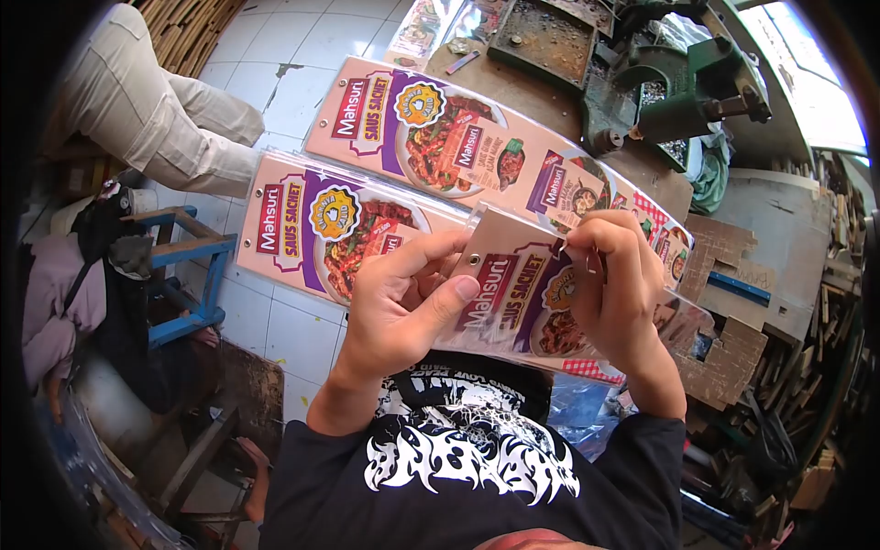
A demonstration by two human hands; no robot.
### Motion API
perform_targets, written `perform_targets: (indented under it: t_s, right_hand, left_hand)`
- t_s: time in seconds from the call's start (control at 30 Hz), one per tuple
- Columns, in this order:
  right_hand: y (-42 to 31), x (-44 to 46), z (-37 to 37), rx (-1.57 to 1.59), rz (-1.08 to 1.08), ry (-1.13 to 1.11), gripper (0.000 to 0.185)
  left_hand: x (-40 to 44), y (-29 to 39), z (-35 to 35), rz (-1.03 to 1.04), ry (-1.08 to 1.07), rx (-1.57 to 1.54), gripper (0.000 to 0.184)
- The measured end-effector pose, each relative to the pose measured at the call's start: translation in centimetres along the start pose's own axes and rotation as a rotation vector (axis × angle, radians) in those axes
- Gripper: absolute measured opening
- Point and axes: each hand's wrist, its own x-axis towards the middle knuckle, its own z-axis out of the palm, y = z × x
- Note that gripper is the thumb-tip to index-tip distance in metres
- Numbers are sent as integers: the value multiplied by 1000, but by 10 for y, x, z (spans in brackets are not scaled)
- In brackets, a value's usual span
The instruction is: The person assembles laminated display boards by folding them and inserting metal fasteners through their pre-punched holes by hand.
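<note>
A glossy printed sheet (504,302) reading "Mahsuri Saus Sachet", with a metal eyelet near its corner, is held up in front of my chest. My left hand (399,298) grips its left end, thumb on the printed face. At its upper edge, my right hand (616,275) pinches with thumb and forefinger; whatever lies between those fingertips is too small to tell. Beneath and beyond are two more stacks of the same print, an upper stack (367,119) and a lower stack (275,220), both with eyelets at their left ends.
A green metal machine (678,119) stands at the upper right beside a dirty metal tray (543,46). Someone in light trousers (174,110) is at the upper left, near a blue stool frame (188,321). Wood scraps (825,367) line the right side.
</note>
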Motion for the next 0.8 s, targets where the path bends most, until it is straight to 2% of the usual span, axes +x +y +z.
perform_targets:
  t_s: [0.03,0.1,0.2,0.3,0.43,0.53,0.6,0.8]
  right_hand:
    - [1,1,1,-13,25,6,28]
    - [0,5,2,-81,-60,34,28]
    - [-10,4,2,134,-51,49,27]
    - [-19,11,6,136,-67,82,28]
    - [-21,15,6,157,-81,43,32]
    - [-20,12,7,160,-100,26,32]
    - [-20,10,8,141,-128,-3,32]
    - [-25,5,22,146,-170,82,30]
  left_hand:
    - [0,0,1,0,1,0,34]
    - [1,2,3,-5,18,8,39]
    - [0,2,2,-42,2,0,39]
    - [0,0,4,4,16,-26,39]
    - [-3,4,3,-41,6,-26,38]
    - [-6,-2,3,-22,23,-64,38]
    - [-7,-6,3,68,57,-29,37]
    - [-11,-6,1,53,63,4,37]
